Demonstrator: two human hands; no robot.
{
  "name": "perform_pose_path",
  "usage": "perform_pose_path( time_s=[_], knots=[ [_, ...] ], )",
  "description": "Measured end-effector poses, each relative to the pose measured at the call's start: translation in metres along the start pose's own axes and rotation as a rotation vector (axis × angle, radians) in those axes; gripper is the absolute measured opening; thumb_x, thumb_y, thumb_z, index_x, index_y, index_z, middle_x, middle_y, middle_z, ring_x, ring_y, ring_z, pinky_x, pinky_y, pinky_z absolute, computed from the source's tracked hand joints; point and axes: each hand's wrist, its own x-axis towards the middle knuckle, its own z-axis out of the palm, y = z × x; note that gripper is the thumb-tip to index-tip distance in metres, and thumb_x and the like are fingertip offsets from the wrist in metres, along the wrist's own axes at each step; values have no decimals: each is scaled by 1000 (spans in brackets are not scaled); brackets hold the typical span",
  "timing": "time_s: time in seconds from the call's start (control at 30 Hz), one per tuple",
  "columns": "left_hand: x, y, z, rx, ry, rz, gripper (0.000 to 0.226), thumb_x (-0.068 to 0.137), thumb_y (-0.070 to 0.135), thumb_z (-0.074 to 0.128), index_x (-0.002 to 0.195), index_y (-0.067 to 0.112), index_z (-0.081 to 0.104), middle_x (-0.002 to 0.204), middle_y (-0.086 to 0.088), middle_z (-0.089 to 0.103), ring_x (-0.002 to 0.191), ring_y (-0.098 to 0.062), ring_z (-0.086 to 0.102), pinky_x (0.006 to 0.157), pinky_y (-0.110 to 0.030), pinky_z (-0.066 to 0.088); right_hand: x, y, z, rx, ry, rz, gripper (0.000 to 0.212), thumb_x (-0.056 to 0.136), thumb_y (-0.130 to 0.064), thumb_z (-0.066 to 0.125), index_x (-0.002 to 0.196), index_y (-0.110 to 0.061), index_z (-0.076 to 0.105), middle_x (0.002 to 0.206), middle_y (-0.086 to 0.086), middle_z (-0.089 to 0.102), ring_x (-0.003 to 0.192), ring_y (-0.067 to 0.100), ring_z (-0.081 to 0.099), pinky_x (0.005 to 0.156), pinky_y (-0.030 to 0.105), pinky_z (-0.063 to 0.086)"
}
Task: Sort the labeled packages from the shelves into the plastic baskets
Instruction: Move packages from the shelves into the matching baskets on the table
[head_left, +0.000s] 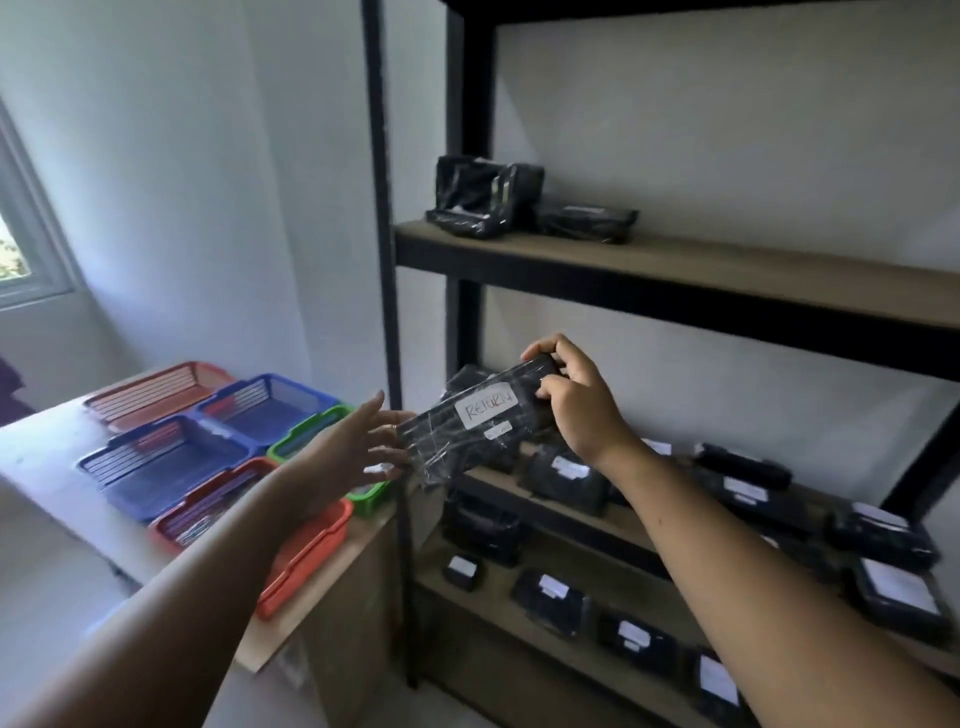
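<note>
Right hand (576, 410) grips a black "RETURN" package (475, 421) before the shelves (675, 270); left hand (353, 449), fingers spread, touches its end.

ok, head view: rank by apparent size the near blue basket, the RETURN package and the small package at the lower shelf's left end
1. near blue basket, somewhat larger
2. RETURN package
3. small package, clearly smallest
This is apparent size only: the three sit at different depths, so their true sizes are unsure.

Small storeroom, plain white walls (208, 156): black metal shelving unit (675, 296) with wooden boards, rows of black-wrapped labelled packages (566, 473), coloured plastic baskets (171, 462) on a table (47, 457), one window (21, 249)
</note>
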Motion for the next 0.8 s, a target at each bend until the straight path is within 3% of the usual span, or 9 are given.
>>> perform_pose_path(
  time_s=[0.07, 0.13, 0.2, 0.3, 0.47, 0.57, 0.67, 0.73, 0.8],
  knots=[
    [-12, -8, -41, 34, -45, -4, 80, 90, 79, 58, 136, 15, 70, 125, -10, 70, 108, -24, 66, 88, -37, 57, 1, 5, 46, -13, -63, 49, 35, 82, -1, 44, 97, -24, 65, 83, -1, 62, 78, 21, 60, 68, 48, 57],
    [-25, -13, -73, 54, -79, -16, 93, 78, 87, 65, 138, 15, 70, 124, -7, 71, 104, -19, 66, 80, -31, 57, 2, 10, 88, -22, -113, 93, 35, 80, -3, 44, 98, -24, 66, 83, 3, 61, 78, 20, 59, 71, 46, 56],
    [-37, -18, -100, 91, -77, -30, 82, 87, 82, 55, 134, 17, 72, 123, -5, 75, 95, -15, 68, 76, -28, 57, 1, 17, 127, -37, -156, 133, 36, 78, -3, 44, 96, -25, 67, 82, 3, 60, 78, 21, 58, 72, 44, 54],
    [-52, -31, -139, 174, -67, -69, 63, 99, 69, 46, 130, 21, 74, 123, -4, 77, 92, -14, 68, 81, -31, 53, 0, 30, 172, -75, -217, 194, 39, 82, 3, 44, 95, -26, 67, 79, 1, 57, 73, 20, 54, 68, 38, 47],
    [-66, -62, -179, 310, -101, -142, 52, 96, 68, 63, 126, 28, 77, 120, -7, 74, 95, -18, 68, 85, -32, 57, -1, 45, 230, -118, -305, 256, 39, 86, 5, 44, 100, -23, 68, 88, 6, 57, 76, 21, 52, 68, 34, 41],
    [-61, -89, -193, 334, -111, -158, 59, 82, 77, 72, 124, 36, 77, 122, -10, 76, 98, -23, 64, 93, -45, 53, 2, 60, 259, -138, -348, 309, 40, 81, 1, 43, 98, -24, 69, 82, 8, 55, 74, 24, 47, 64, 35, 37],
    [-56, -115, -203, 284, -84, -147, 45, 94, 62, 71, 127, 32, 76, 125, -5, 77, 111, -27, 71, 107, -54, 52, 8, 83, 283, -146, -364, 364, 44, 75, -2, 41, 92, -30, 70, 75, 3, 54, 74, 25, 48, 66, 38, 38],
    [-50, -130, -210, 267, -65, -167, 39, 95, 54, 69, 125, 30, 77, 120, -2, 79, 109, -28, 73, 102, -53, 56, 14, 101, 299, -175, -379, 403, 47, 79, 1, 42, 101, -29, 70, 85, 6, 57, 74, 25, 50, 67, 37, 40],
    [-41, -144, -218, 258, -57, -190, 32, 101, 45, 68, 124, 24, 77, 103, 4, 80, 90, -17, 70, 82, -37, 57, 22, 119, 315, -172, -390, 457, 49, 83, 5, 44, 115, -24, 67, 94, 8, 59, 76, 22, 52, 63, 33, 41]
  ],
)
